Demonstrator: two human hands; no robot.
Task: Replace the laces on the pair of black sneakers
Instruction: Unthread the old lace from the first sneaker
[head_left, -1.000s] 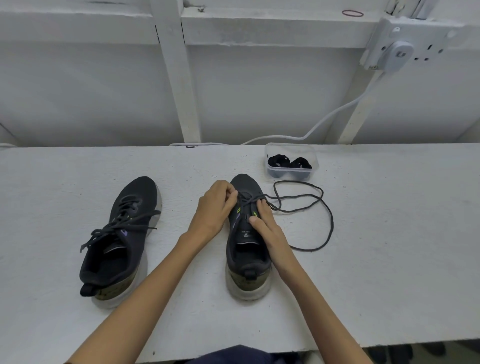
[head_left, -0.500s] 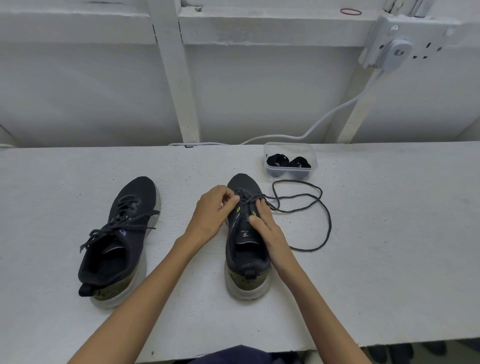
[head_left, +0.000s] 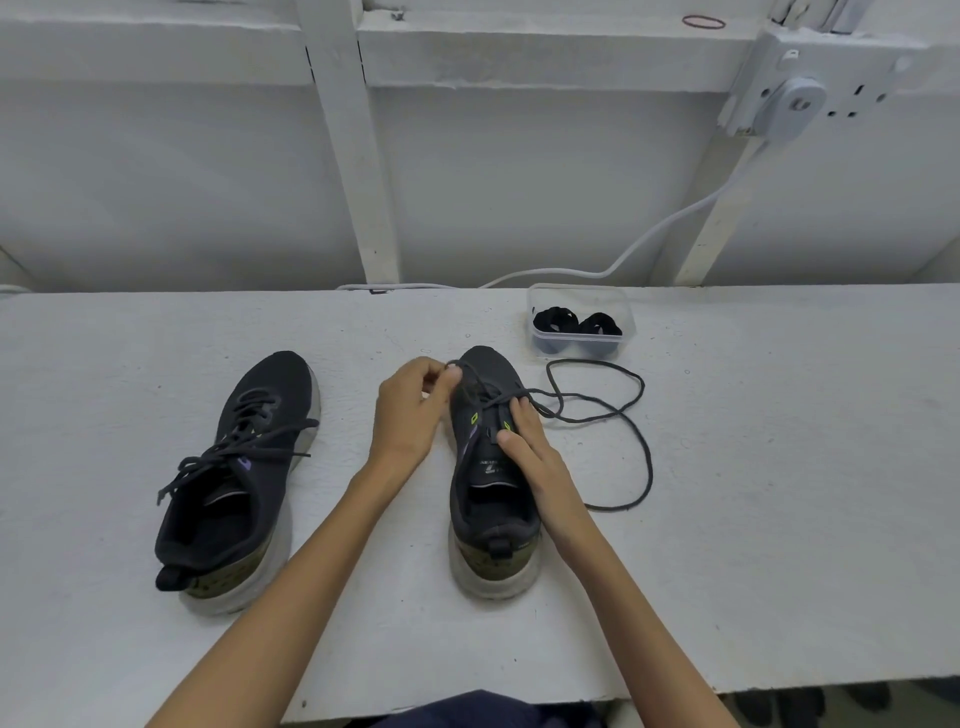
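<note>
Two black sneakers stand on the white bench. The left sneaker (head_left: 244, 467) is laced, with loose lace ends across its tongue. The right sneaker (head_left: 491, 488) sits between my hands, toe pointing away. My left hand (head_left: 413, 410) pinches the dark lace beside the toe end of its eyelets. My right hand (head_left: 530, 441) rests on the shoe's right side, fingers pressing on the upper near the eyelets. The long dark lace (head_left: 618, 415) runs from the eyelets and loops loosely on the bench to the right.
A clear plastic tub (head_left: 581, 323) holding two coiled black laces stands just beyond the right sneaker. A white cable (head_left: 649, 241) runs along the back wall up to a wall socket (head_left: 800, 98). The bench front edge (head_left: 779, 691) is close to my body.
My left hand has shifted slightly up and away from the shoe's left side while pinching the lace. The right hand and both sneakers have stayed put.
</note>
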